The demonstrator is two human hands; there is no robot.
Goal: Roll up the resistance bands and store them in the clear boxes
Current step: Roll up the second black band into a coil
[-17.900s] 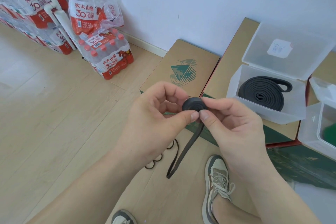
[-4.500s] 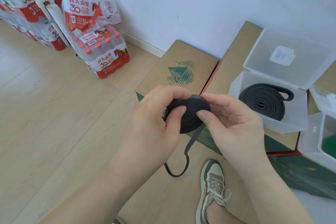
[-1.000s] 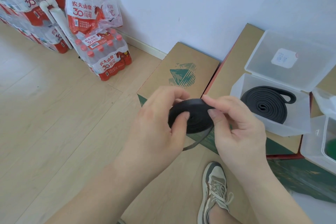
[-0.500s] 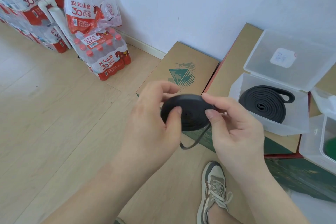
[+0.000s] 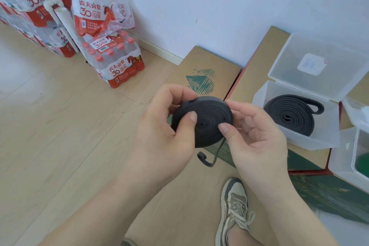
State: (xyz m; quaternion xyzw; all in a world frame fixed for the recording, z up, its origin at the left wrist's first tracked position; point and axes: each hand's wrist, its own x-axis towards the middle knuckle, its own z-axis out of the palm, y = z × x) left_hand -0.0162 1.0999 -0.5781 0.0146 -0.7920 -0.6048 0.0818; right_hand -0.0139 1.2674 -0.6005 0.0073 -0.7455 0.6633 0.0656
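I see 2 bare hands held up in front of me, over the pale wooden floor [image 5: 60, 126]. Between them is a black rubber resistance band wound into a flat round coil [image 5: 201, 121]. The left hand [image 5: 163, 132] is curled around the left side of the coil, with its thumb pressed on the flat face and its fingers tucked behind the top edge. The right hand [image 5: 257, 136] is closed on the right side, with its thumb on the face too and its fingers behind. So both hands grip the same coil, and it sits up in the air, touching nothing else. A short loose tail of the band [image 5: 209, 158] hangs down from the bottom right of the coil and curls at its end, just left of the right wrist.

To the right, well apart from the hands, an open clear plastic box with its lid tipped back [image 5: 295, 140] stands on a brown cardboard carton [image 5: 249, 78]. Inside it lies a second black rolled band [image 5: 289, 116], flat, with 1 looped end poking out toward the back right. Another clear box [image 5: 347, 158] sits at the right edge with something green in it; I cannot tell what that is.
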